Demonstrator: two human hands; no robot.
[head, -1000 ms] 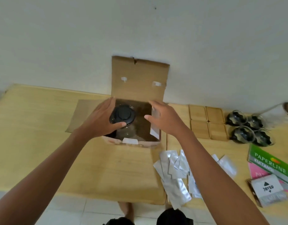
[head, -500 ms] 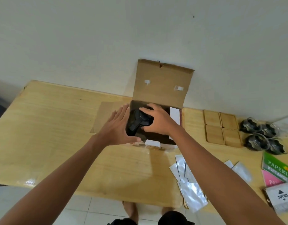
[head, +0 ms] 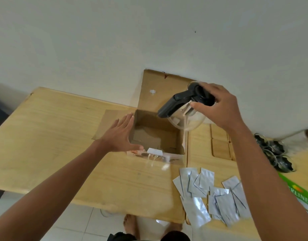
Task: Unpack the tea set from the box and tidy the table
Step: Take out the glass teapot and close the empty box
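I have the glass teapot [head: 186, 117] lifted clear of the box [head: 156, 134], hanging at its 2 o'clock corner, my right hand [head: 217, 108] pinching the black lid from above. The handle runs down toward 8 o'clock, pointing at my left hand [head: 119, 134], whose grip is spread flat against the box wall. Free table [head: 54, 136] lies at 9 o'clock; the pot looks tilted, I think

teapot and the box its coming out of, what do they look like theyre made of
Teapot: the body looks like clear glass, since the box and table show through it with bright glints; clear plastic cannot be ruled out. Its lid and handle look like matte black plastic.
Box: plain brown cardboard, dull and unprinted inside, with folded flaps and creases.
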